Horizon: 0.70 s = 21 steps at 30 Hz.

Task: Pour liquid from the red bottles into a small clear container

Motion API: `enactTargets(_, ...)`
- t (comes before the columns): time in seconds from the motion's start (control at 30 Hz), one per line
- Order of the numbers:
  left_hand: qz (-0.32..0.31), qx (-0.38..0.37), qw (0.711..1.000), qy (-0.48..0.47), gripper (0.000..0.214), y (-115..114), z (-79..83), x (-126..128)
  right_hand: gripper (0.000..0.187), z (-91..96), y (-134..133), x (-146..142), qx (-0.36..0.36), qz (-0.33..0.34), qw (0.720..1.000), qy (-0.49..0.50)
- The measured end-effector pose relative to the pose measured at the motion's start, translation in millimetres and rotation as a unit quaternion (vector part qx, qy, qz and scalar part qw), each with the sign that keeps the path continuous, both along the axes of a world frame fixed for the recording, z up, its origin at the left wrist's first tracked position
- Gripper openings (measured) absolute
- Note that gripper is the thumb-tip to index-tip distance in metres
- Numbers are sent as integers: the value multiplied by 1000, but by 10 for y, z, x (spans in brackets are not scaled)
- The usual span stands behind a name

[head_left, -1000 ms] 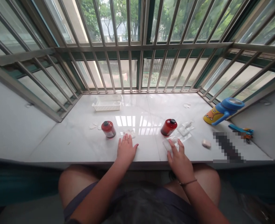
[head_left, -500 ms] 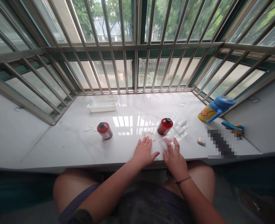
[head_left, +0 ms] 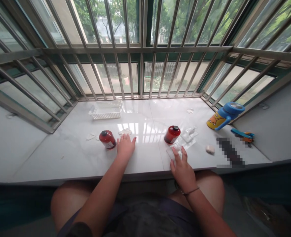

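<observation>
In front of the basket [head_left: 106,115], scraps [head_left: 125,131] were touched by the left hand [head_left: 125,147], fingers together; plastic [head_left: 170,153] by the right hand [head_left: 183,172], fingers apart.

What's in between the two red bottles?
In the head view, the left hand and, just ahead of it, a white scrap lie between the left red bottle and the right red bottle; the rest is shiny white countertop.

On the counter [head_left: 83,161], take the right-hand bottle [head_left: 172,135] as landmark: the other bottle [head_left: 107,140] stands well to its left, the left hand [head_left: 126,147] between; the basket [head_left: 106,115] is behind-left; the flask [head_left: 223,118] farther right and behind; the right hand [head_left: 184,170] in front, over plastic wrapping [head_left: 170,153].
</observation>
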State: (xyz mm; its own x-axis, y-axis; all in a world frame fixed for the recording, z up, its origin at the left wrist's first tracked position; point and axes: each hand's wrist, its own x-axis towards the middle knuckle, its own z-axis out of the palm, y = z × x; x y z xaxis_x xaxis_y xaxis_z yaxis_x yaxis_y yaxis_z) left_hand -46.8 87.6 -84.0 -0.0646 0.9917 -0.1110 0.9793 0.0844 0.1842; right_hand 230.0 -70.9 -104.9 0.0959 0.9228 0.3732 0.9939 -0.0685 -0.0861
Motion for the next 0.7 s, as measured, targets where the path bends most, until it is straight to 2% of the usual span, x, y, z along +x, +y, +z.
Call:
enactTargets(0.1, -8, 4, 1000, 2, 76, -102, 56, -83, 81, -5, 7, -15, -3, -5, 1000, 9)
enactTargets(0.2, -29, 2, 1000, -5, 81, -299, 56, 143, 78, -8, 10, -26, -6, -12, 1000, 14)
enactTargets(0.27, -93, -7, 995, -32, 83, -464, 31, 415, 76, -13, 13, -19, -4, -8, 1000, 13)
enactTargets(0.37, -258, -21, 962, -90, 79, -721, -26, 860, 79, -15, 19, 15, 2, 1, 1000, 13)
enactTargets(0.4, -284, -17, 954, -96, 80, -796, -43, 979, 80, -11, 21, 29, 3, 4, 1000, 13)
enactTargets(0.47, -291, -11, 953, -88, 81, -919, -64, 1126, 79, 3, 24, 54, 0, 10, 1000, 14)
enactTargets(0.57, -294, -6, 953, -72, 75, -1035, -57, 1072, 76, 25, 24, 71, -8, 16, 1000, 13)
enactTargets(0.63, -290, -1, 955, -62, 71, -1059, -40, 859, 77, 27, 23, 69, -7, 14, 1000, 9)
enactTargets(0.7, -249, 8, 968, -41, 68, -1031, -24, 532, 80, 14, 23, 61, -2, 9, 1000, 4)
